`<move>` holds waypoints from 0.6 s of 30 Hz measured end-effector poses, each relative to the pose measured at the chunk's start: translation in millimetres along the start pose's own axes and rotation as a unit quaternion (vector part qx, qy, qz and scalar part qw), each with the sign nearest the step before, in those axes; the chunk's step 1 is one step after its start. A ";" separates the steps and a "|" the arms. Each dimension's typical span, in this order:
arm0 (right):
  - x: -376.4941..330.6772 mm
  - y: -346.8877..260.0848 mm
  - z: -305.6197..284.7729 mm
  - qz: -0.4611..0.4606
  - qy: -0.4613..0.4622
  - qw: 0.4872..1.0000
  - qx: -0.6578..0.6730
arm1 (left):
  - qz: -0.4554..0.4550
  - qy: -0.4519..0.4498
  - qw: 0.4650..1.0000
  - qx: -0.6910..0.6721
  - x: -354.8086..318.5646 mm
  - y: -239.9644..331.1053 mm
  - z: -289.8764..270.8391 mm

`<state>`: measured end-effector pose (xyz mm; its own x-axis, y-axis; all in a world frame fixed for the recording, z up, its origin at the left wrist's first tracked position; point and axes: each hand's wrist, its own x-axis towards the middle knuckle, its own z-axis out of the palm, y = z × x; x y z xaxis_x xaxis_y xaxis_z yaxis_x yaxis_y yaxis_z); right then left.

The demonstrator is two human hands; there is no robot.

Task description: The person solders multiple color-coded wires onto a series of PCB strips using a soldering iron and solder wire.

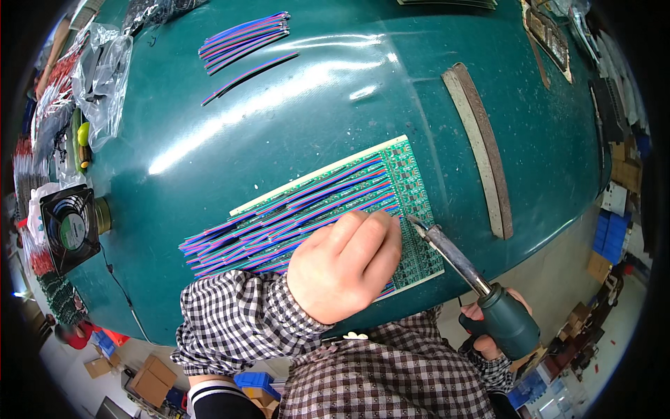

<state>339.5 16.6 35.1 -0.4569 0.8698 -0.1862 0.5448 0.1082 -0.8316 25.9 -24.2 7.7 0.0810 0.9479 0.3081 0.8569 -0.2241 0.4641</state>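
A green circuit board panel [413,183] lies on the green table [314,105], with several multicoloured ribbon wires [279,223] laid across it side by side. My left hand [345,265] rests on the wires near the board's front edge, fingers curled and pressing a wire down. My right hand [488,332] grips the dark green handle of a soldering iron [460,262]. The iron's tip touches the board just right of my left fingers.
A loose bundle of ribbon wires [244,38] lies at the far left of the table. A long flat strip [481,146] lies to the right. A small black fan [68,227] and plastic bags [105,77] sit at the left edge.
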 end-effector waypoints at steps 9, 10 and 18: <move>5.1 -2.2 -2.8 -0.008 -0.028 1.000 -0.004 | -0.001 0.013 1.000 0.008 1.0 0.5 0.9; 5.1 -1.6 -2.2 -0.008 -0.028 1.000 -0.004 | -0.001 0.012 1.000 0.008 0.9 0.6 1.1; 2.1 -1.1 0.1 0.002 -0.010 1.000 0.014 | 0.005 0.014 1.000 0.011 0.0 0.3 2.7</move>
<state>337.8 18.3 35.6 -0.4689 0.8602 -0.2007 0.5273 0.0902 -0.8449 27.4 -23.7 5.6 0.0760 0.9385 0.3369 0.8671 -0.2290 0.4424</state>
